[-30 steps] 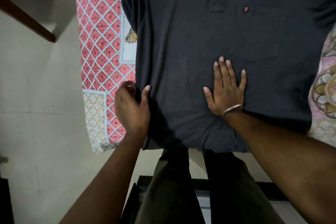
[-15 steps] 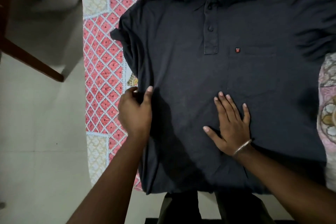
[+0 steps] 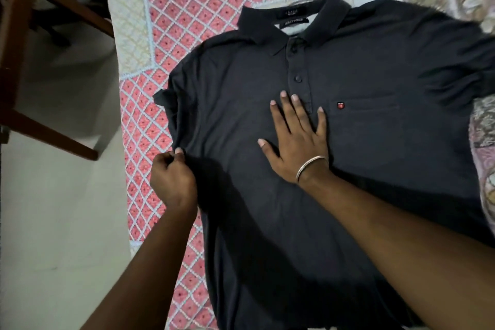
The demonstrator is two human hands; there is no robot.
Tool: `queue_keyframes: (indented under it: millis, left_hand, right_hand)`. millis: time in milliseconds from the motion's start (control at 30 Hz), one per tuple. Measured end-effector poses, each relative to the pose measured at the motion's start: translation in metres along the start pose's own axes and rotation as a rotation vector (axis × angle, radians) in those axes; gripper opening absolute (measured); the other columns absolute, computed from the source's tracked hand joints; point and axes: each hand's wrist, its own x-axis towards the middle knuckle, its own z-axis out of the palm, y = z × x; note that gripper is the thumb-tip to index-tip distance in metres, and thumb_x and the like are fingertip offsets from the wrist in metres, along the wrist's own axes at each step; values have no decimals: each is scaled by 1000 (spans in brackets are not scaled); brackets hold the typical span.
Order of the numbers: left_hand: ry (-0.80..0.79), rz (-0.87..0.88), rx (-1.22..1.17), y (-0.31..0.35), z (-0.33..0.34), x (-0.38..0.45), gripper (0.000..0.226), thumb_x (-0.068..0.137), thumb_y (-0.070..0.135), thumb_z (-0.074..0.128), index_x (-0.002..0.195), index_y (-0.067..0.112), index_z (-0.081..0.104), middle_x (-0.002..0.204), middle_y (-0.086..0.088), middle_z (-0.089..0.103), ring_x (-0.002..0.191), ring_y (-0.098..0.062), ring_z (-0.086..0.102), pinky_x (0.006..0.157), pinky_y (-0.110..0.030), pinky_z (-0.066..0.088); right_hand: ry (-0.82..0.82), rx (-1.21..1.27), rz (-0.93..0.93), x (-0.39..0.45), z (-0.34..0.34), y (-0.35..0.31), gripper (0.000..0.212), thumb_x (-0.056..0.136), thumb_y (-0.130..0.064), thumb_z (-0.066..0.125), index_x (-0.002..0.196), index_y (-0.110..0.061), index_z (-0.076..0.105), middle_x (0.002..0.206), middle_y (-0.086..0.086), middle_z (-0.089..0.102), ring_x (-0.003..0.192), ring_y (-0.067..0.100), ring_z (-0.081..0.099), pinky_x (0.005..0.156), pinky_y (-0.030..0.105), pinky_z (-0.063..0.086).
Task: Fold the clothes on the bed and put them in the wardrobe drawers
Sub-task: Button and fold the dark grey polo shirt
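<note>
A dark navy polo shirt (image 3: 375, 169) lies face up on the bed, collar at the far end, chest pocket with a small red logo on its right. My left hand (image 3: 172, 182) pinches the shirt's left side seam just below the short sleeve. My right hand (image 3: 294, 136), with a metal bangle on the wrist, lies flat and spread on the chest below the button placket. The shirt's hem runs out of view at the bottom edge.
The bed carries a patterned cover (image 3: 214, 2) with red diamonds and pale floral panels; its left edge drops to a light tiled floor (image 3: 53, 222). Dark wooden furniture legs (image 3: 48, 131) stand on the floor at the upper left.
The view has risen, so the collar now shows. My right hand slid up the shirt from the belly to the chest. My left hand moved up the left seam toward the sleeve.
</note>
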Motion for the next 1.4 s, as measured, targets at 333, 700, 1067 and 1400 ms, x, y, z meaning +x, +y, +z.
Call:
queue_keyframes:
  millis: [333,700,1067,1400]
  left_hand:
    - [-225,40,50,73,9,38,37,87,48,66,86,11,63,82,-1,65,93,-32,66,83,-35,50]
    - [-153,-281,-374,74,-30,75,24,80,6,74,97,11,57,90,-1,64,85,-18,63,76,-37,55]
    - [-481,32,-306,76,-64,81,26,107,31,34,90,27,52,122,3,64,114,-20,59,94,-44,40]
    - [-544,279,-292,114,-65,37,22,106,27,40,90,33,53,111,9,65,97,-21,61,74,-42,51]
  right_hand:
    - [17,-9,7,1,6,-3,78,93,-61,32,157,-20,14,166,1,2,152,17,0,117,61,3]
    - [30,-32,13,1,12,-2,78,92,-60,32,157,-19,15,166,2,3,152,19,2,116,61,2]
    - [52,-19,12,2,17,-2,78,92,-60,29,157,-19,15,166,2,4,152,20,5,116,60,2]
    - [35,23,-10,2,17,2,79,92,-61,32,157,-21,14,166,1,3,152,19,2,116,59,-1]
